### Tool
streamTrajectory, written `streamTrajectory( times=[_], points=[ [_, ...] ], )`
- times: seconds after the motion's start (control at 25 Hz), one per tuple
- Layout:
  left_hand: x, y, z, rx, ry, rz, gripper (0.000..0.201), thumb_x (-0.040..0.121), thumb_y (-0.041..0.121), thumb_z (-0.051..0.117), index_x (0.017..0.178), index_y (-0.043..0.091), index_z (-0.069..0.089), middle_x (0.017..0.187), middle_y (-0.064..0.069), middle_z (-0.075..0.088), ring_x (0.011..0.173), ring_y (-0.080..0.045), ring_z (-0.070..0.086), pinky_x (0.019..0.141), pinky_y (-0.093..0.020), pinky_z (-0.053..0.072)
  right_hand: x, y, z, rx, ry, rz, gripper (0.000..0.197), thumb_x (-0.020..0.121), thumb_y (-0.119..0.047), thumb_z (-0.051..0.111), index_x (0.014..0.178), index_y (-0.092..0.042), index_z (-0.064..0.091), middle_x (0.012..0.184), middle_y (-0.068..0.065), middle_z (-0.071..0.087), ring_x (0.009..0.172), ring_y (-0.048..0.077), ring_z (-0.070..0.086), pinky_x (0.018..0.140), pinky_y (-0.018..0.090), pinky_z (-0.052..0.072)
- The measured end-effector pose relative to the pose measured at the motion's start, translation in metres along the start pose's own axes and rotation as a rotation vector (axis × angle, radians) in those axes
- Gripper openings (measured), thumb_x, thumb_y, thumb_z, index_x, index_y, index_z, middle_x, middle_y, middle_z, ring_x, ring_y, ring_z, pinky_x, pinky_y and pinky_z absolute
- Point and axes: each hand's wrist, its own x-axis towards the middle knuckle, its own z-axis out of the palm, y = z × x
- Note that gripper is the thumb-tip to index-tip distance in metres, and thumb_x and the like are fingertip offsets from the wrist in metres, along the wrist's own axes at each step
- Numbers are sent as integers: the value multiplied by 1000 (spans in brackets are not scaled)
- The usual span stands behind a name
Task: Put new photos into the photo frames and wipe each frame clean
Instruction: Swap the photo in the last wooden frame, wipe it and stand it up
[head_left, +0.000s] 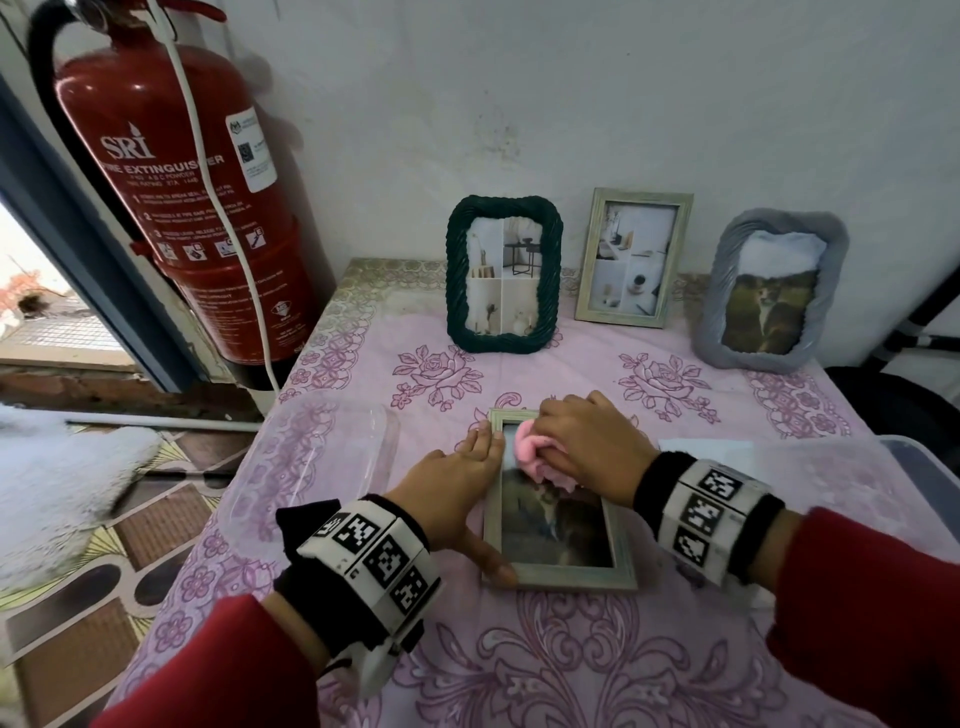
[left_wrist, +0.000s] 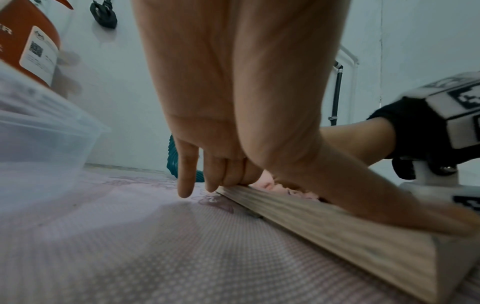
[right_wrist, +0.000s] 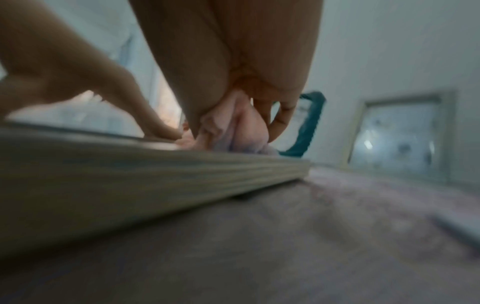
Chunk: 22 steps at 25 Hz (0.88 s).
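Observation:
A pale wooden photo frame (head_left: 571, 574) lies flat on the pink floral tablecloth (head_left: 519, 665) and holds a dark photo. My left hand (head_left: 457, 488) presses straight fingers on its left rail (left_wrist: 324, 222), thumb near the front corner. My right hand (head_left: 587, 441) grips a bunched pink cloth (head_left: 530, 449) on the glass at the frame's far end; the cloth (right_wrist: 241, 127) shows under the curled fingers in the right wrist view. Three frames stand at the wall: dark green (head_left: 503, 275), pale wood (head_left: 632, 257), grey (head_left: 771, 291).
A clear plastic tray (head_left: 311, 457) lies left of the flat frame, a clear container rim (head_left: 924, 467) at the right edge. A red fire extinguisher (head_left: 171, 182) hangs at the left wall with a white cable. A white paper (head_left: 706, 448) lies behind my right wrist.

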Motion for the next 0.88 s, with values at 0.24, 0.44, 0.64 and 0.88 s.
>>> streamTrajectory(
  times=[0.24,0.44,0.64,0.88],
  points=[
    [1,1,-1,19,-14,-20,134,59,58,77,149,7,-9,158,-12,-12,147,-19,2,116,-38,20,-23,-20,8,137,-7,-86,26,95,-34,38,114,-35,56,118,-11,51,106,13,42,85,29,24],
    [1,1,-2,34,-31,-22,136,59,60,76,148,7,-12,157,-11,-14,147,-17,-2,116,-38,19,-71,-19,8,44,24,-149,34,88,-41,30,101,-33,60,111,-15,60,101,11,55,89,33,39],
    [-1,1,-2,12,-40,-13,134,61,58,76,148,7,-12,157,-12,-14,147,-18,1,116,-36,20,-45,-1,0,-54,34,-34,30,95,-42,33,105,-32,59,108,-12,59,100,16,51,90,38,32],
    [1,3,-4,-6,-45,-15,134,60,55,78,148,7,-11,156,-15,-15,146,-21,7,116,-37,22,-1,4,4,-10,1,36,30,96,-42,38,118,-31,54,119,-7,52,108,19,40,86,33,26]
  ],
)
